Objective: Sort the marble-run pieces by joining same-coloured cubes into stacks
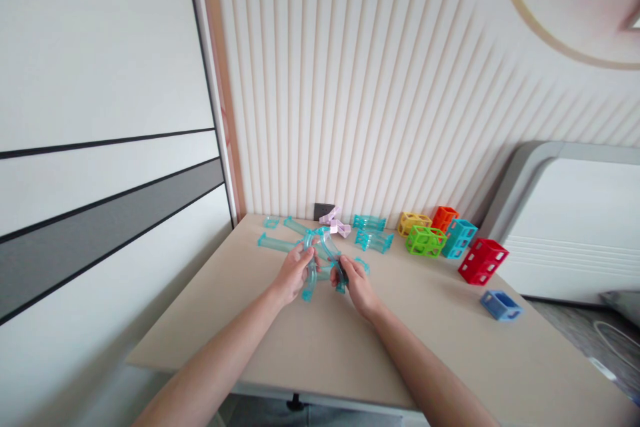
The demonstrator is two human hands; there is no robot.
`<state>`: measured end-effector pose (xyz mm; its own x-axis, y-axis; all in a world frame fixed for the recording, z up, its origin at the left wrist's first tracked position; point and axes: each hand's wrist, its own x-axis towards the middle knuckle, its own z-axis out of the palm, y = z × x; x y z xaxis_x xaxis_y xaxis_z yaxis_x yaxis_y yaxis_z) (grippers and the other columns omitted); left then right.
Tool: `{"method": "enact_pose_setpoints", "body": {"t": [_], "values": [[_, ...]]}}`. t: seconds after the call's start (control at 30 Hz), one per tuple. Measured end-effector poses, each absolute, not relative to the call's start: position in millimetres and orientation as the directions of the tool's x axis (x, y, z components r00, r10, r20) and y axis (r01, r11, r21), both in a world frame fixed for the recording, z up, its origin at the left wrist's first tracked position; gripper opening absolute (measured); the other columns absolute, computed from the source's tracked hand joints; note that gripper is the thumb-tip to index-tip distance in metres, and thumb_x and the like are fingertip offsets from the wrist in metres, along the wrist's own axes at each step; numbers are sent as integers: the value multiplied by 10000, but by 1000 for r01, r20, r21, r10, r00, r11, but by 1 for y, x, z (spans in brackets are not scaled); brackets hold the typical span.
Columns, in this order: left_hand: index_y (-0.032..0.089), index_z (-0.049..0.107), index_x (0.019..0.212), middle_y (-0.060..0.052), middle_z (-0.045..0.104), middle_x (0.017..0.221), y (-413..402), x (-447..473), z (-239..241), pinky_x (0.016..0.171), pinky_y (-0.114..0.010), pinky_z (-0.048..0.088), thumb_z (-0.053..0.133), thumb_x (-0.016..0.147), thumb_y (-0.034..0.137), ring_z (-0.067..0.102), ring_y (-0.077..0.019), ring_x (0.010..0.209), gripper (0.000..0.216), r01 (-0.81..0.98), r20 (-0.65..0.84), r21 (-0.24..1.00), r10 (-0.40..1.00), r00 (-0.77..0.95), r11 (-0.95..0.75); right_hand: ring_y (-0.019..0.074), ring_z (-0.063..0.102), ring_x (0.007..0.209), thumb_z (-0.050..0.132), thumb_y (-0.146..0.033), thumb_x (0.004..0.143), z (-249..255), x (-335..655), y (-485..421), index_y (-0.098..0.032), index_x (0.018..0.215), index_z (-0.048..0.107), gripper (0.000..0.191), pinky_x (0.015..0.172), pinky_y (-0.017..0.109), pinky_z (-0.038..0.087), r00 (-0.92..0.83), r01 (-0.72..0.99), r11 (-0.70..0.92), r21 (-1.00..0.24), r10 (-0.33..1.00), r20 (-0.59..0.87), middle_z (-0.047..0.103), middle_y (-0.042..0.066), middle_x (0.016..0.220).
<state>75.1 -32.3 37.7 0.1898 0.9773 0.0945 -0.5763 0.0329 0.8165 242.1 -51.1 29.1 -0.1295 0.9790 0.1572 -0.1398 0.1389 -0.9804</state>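
Note:
My left hand [295, 270] is closed around a curved, clear teal plastic track piece [309, 283]. In my right hand [354, 281] is another curved teal track piece [328, 245], gripped at its lower end. The two pieces come close together at the top, but I cannot tell whether they are joined. Behind and around my hands lie more teal track pieces, among them a long straight track piece [274, 243] to the left. A small teal piece [364, 265] lies just right of my right hand. Pale purple pieces [336, 221] sit beyond my hands.
Teal track bundles [373, 240] lie at the back. Toward the right stand plastic frame blocks: yellow [414, 223], green [425, 241], orange [445, 219], turquoise [459, 238], red [483, 261] and blue [501, 305]. A ribbed wall [320, 80] rises behind the table [280, 353]; a white cabinet [100, 213] flanks it.

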Motion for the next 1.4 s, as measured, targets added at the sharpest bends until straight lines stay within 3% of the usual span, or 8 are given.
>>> {"method": "enact_pose_setpoints", "body": {"t": [0.23,0.5,0.7,0.8,1.0,1.23,1.4], "values": [[203,510,980,-14,691,911,-31,72,35,458,-198,448,791,737,519,631,-94,545,487,-509,97,861,980,172,4,147,544,527,548,-682,841,30,242,-52,-200,701,583,503,522,270,425,-114,-147,134,-980,982,152,621,5,590],[200,506,845,27,678,683,-31,72,38,548,-218,478,848,668,468,653,-123,566,469,-505,95,863,986,138,-13,153,544,550,539,-667,856,31,243,-52,-203,677,589,500,542,276,421,-105,-128,149,-981,981,163,624,15,600],[197,516,788,47,635,623,-30,72,38,514,-209,444,821,708,459,610,-107,506,410,-429,119,901,988,103,-64,161,575,633,583,-601,866,32,244,-52,-191,855,649,415,628,283,436,-94,-146,174,-974,978,189,651,14,654],[198,547,821,50,621,637,-31,73,39,546,-212,458,803,729,467,611,-105,537,383,-463,120,883,990,78,-71,164,572,634,587,-616,860,32,243,-52,-198,798,638,426,625,287,438,-89,-153,179,-972,977,194,650,19,663],[217,594,975,-11,693,868,-33,75,40,694,-302,557,808,720,436,702,-195,811,398,-652,7,751,987,163,102,160,542,595,524,-675,872,32,244,-52,-190,653,630,543,618,289,436,-113,-100,188,-977,973,199,620,28,613],[164,681,938,-24,677,833,-33,74,37,667,-261,530,857,662,468,640,-140,709,447,-489,39,872,991,129,30,139,510,568,530,-653,883,33,245,-52,-178,635,630,545,588,275,401,-115,-73,214,-974,968,221,587,14,589],[179,689,1005,-21,663,865,-33,74,35,716,-269,535,857,683,407,633,-150,785,429,-448,113,894,978,177,-23,140,506,556,543,-659,872,33,243,-52,-179,638,634,542,568,275,403,-136,-94,191,-977,970,203,586,12,580]]}}
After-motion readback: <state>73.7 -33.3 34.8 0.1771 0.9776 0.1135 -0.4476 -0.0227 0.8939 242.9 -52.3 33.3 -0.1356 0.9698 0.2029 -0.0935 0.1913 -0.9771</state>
